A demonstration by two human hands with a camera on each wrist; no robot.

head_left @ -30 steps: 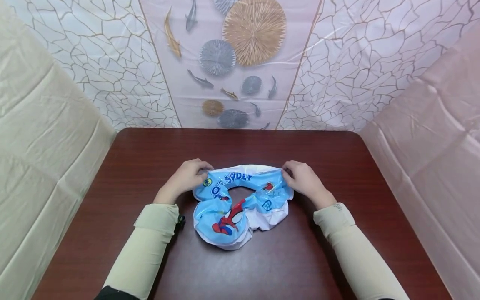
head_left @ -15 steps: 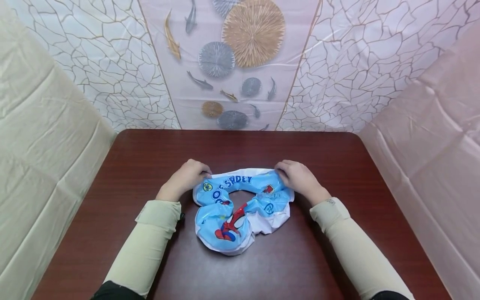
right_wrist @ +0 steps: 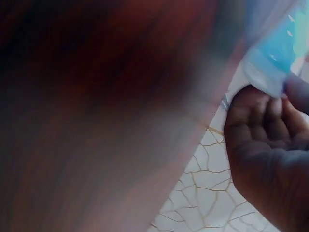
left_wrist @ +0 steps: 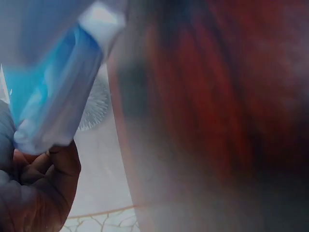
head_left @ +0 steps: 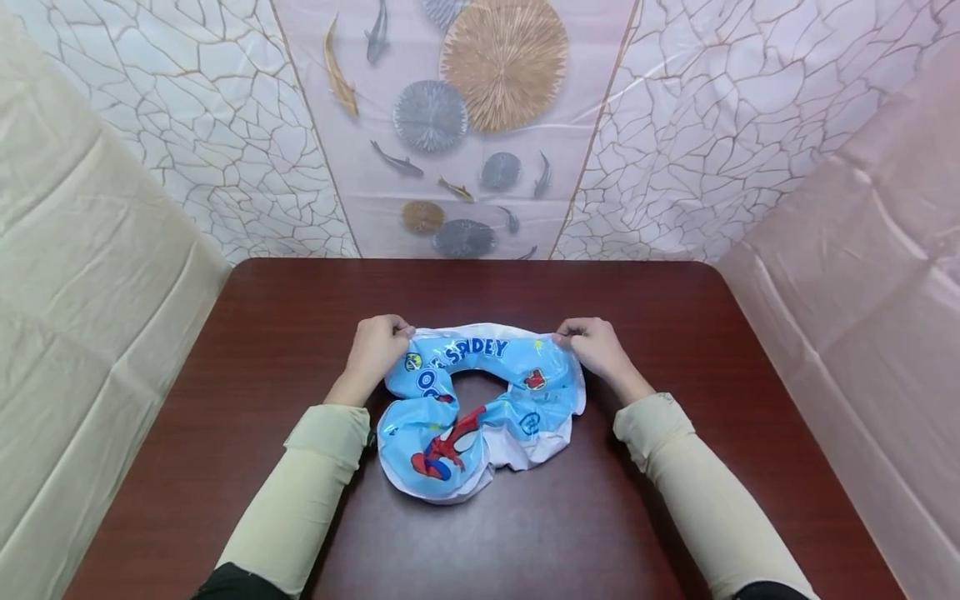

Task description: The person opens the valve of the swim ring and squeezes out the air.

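A soft, crumpled inflatable swim ring [head_left: 491, 354], light blue with white edges, lies ahead of me, printed with a red and blue Spider-Man figure and the word "SPIDEY". My left hand [head_left: 377, 346] pinches its far left edge. At the far right edge, my right hand [head_left: 596, 346] pinches it between thumb and curled fingers. In the left wrist view the curled fingers [left_wrist: 63, 162] meet the ring's whitish edge [left_wrist: 58, 116]. The right wrist view shows the thumb and fingers closed at the ring's pale corner [right_wrist: 265, 72].
The ring is over a dark reddish-brown table [head_left: 480, 292] with rounded far corners. Behind it hangs a patterned backdrop [head_left: 675, 150] with discs, fish and gold crackle lines. Pale quilted cloth panels [head_left: 82, 292] flank both sides.
Both hands have shifted slightly along the ring's far edge to pinch it. The far edge has risen or moved away a little, and the near left part has slid slightly left.
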